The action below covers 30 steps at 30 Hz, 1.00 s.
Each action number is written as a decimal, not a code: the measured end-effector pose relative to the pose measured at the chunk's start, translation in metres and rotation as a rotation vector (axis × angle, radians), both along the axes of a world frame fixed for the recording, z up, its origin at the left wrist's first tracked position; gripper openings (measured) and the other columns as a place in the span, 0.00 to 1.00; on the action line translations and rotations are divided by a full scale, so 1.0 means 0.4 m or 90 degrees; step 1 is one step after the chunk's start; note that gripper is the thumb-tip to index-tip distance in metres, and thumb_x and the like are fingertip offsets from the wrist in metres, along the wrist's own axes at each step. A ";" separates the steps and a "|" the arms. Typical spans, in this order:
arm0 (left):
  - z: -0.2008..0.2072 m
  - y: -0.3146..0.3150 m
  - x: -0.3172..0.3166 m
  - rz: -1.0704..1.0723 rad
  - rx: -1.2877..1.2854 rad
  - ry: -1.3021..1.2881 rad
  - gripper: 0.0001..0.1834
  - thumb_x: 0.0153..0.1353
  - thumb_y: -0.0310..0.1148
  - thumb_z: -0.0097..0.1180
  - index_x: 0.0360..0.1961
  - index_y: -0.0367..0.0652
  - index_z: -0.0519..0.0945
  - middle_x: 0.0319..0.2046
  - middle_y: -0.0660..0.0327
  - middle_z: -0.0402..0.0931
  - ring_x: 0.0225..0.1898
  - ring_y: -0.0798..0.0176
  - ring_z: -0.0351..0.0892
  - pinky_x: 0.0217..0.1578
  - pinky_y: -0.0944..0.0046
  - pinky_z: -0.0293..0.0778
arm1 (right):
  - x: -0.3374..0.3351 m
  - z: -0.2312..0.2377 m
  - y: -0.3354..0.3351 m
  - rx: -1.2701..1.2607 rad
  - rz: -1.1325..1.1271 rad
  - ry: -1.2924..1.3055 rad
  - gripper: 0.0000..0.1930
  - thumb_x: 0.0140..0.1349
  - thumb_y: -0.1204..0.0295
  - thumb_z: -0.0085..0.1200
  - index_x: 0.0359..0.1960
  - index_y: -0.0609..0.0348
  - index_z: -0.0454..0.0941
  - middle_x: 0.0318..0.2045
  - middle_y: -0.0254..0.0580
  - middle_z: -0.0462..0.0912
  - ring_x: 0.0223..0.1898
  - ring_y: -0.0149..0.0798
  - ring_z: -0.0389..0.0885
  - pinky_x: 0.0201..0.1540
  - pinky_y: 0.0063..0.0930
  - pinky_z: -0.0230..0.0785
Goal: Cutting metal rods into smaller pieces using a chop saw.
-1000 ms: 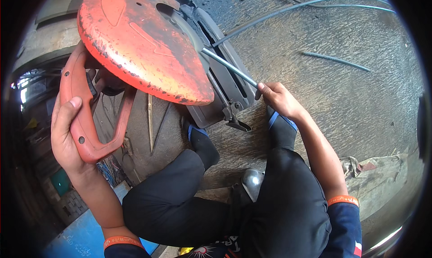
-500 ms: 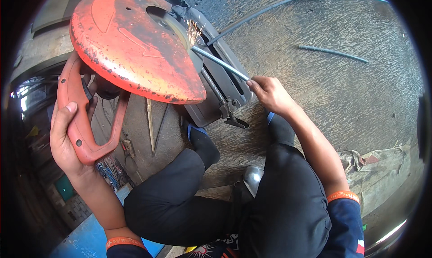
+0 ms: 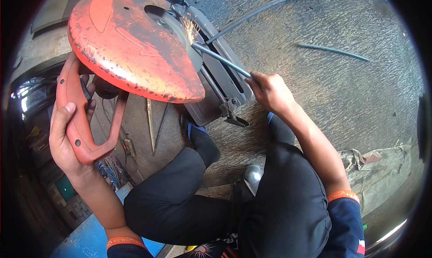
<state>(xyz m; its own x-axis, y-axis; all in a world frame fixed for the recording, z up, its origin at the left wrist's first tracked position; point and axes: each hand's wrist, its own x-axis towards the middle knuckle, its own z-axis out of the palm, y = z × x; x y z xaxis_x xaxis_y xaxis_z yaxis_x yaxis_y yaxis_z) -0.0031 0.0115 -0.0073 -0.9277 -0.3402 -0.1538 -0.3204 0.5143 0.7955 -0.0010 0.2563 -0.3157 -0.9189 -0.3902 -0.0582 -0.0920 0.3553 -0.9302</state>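
Observation:
My left hand (image 3: 67,136) is wrapped round the red loop handle of a chop saw (image 3: 135,51), whose worn red guard fills the upper left. Below the guard's right side shows part of the grinding disc (image 3: 194,60). My right hand (image 3: 272,93) grips one end of a thin grey metal rod (image 3: 222,60). The rod's other end meets the disc, and orange sparks (image 3: 190,28) spray upward there. Under the rod lies the saw's dark base (image 3: 234,84) with a threaded clamp screw (image 3: 213,88).
A short cut rod (image 3: 334,52) lies on the scuffed floor to the right. Long bent rods (image 3: 270,9) stretch from the saw toward the upper right. My feet stand close to the base. A blue panel (image 3: 94,235) is at the lower left, and crumpled cloth (image 3: 369,161) at the right.
My right hand has turned slightly over the rod, and the rod's surface looks darker. The saw guard and handle have shifted very slightly left. Sparks continue at the disc.

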 end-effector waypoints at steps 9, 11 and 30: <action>0.001 0.000 0.003 0.002 0.013 0.007 0.38 0.55 0.36 0.44 0.66 0.27 0.53 0.66 0.48 0.55 0.64 0.53 0.60 0.60 0.61 0.59 | 0.001 -0.017 -0.006 0.061 0.004 0.128 0.09 0.60 0.71 0.54 0.39 0.63 0.75 0.21 0.54 0.76 0.24 0.56 0.77 0.26 0.45 0.70; -0.001 -0.005 0.004 0.012 0.028 0.015 0.38 0.55 0.35 0.44 0.66 0.27 0.53 0.66 0.47 0.55 0.65 0.52 0.59 0.61 0.60 0.58 | 0.004 -0.019 -0.005 0.106 0.015 0.144 0.10 0.60 0.70 0.52 0.41 0.62 0.76 0.22 0.51 0.77 0.23 0.54 0.78 0.26 0.43 0.72; 0.004 -0.010 0.010 0.011 0.016 0.011 0.37 0.55 0.32 0.50 0.64 0.27 0.56 0.62 0.46 0.61 0.58 0.55 0.68 0.54 0.62 0.66 | -0.027 -0.017 0.035 -0.135 -0.008 -0.417 0.25 0.66 0.52 0.47 0.24 0.64 0.75 0.14 0.29 0.67 0.18 0.25 0.63 0.20 0.29 0.56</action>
<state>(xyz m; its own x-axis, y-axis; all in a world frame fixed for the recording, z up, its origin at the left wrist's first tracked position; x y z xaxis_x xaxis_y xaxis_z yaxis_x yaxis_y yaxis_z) 0.0010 0.0074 -0.0057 -0.9246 -0.3519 -0.1460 -0.3147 0.4893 0.8133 -0.0116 0.2702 -0.3224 -0.7249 -0.4446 -0.5261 0.5156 0.1562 -0.8425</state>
